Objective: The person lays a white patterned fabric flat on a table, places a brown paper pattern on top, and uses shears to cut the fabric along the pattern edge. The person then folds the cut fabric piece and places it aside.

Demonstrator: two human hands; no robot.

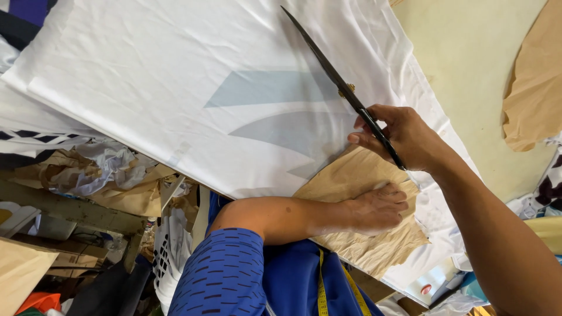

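**Shears over white cloth, pattern pinned flat by the left hand**

Nearest the camera, a blue sleeve (225, 275) with dark dashes covers the left upper arm, and a yellow tape measure (322, 289) hangs down the blue shirt just beside it. Lower left, under the table edge, lies a heap of scraps (99, 169): crumpled cloth, brown paper and wood.

The left hand (377, 208) lies palm down on a brown paper pattern (351, 175), fingers together and stretched flat, pressing it onto the white cloth (175, 76). The pattern sits at the near edge of the cloth, its crumpled end reaching past the hand toward the table edge.

Just beyond, the right hand (404, 137) grips the handles of long black shears (328, 67), fingers curled through and around them, thumb pointing toward the pattern's far edge. The blades run away from the hand, up and to the left over the cloth, and look closed or nearly so; whether their tip touches the cloth I cannot tell.

Pale grey shapes show through the cloth beside the blades. Farther right is the bare yellowish tabletop (468, 58), with another brown paper piece (535, 88) at the edge.
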